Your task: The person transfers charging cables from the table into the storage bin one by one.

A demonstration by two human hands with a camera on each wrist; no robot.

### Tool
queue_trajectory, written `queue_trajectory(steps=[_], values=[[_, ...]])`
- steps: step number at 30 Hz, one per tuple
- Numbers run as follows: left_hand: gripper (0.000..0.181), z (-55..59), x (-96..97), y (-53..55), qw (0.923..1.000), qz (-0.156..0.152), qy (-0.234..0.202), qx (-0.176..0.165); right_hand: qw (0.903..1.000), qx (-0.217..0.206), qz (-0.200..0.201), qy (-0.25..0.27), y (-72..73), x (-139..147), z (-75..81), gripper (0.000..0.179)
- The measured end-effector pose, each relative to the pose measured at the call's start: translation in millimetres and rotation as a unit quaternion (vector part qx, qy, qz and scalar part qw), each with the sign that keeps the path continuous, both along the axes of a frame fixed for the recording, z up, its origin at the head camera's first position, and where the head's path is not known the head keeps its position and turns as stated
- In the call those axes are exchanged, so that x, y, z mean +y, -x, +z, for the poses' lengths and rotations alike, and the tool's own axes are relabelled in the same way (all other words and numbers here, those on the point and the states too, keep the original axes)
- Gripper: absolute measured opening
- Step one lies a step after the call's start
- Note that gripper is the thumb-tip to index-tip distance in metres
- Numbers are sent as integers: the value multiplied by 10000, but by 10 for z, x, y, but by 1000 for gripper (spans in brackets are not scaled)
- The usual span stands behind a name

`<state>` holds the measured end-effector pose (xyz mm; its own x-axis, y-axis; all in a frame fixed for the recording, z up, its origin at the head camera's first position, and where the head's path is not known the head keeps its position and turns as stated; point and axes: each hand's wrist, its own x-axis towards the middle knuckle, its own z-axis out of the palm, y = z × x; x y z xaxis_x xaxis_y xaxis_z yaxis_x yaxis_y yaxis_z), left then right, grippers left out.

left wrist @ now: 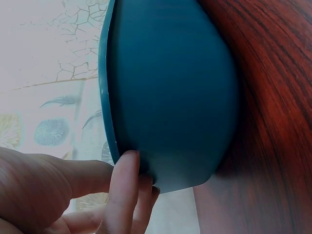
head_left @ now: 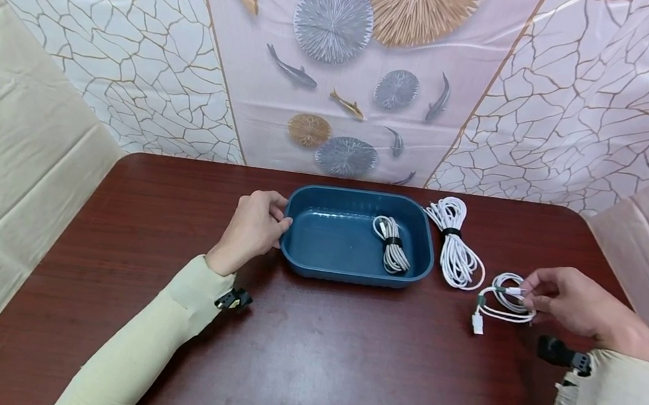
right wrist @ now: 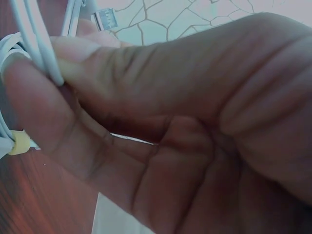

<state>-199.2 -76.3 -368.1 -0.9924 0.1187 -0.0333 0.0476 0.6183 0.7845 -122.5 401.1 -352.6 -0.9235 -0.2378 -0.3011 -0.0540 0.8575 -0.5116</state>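
My left hand (head_left: 257,225) grips the left rim of a dark blue plastic bin (head_left: 322,272), thumb at the rim and fingers against its outer wall in the left wrist view. Inside the bin, toward its right end, lies a coiled whitish cable (head_left: 396,257) tied with a black strap. At the right of the table, my right hand (head_left: 568,300) pinches a coiled white USB cable (head_left: 495,312) between thumb and fingers. One of its plugs (head_left: 477,324) hangs at the left. The right wrist view shows the cable strands (right wrist: 41,41) between the fingertips.
A larger bundle of white cable (head_left: 457,261) with a black strap lies just right of the bin. The dark red-brown table (head_left: 307,354) ends at a patterned backdrop (head_left: 338,130) behind, with pale cloth (head_left: 5,159) on the left side.
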Motion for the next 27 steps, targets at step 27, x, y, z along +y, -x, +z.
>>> queue_trajectory(steps=[27], values=[[38, -6, 6, -1, 10000, -5, -35, -16, 9972, 644, -126, -356, 60, -127, 72, 8]])
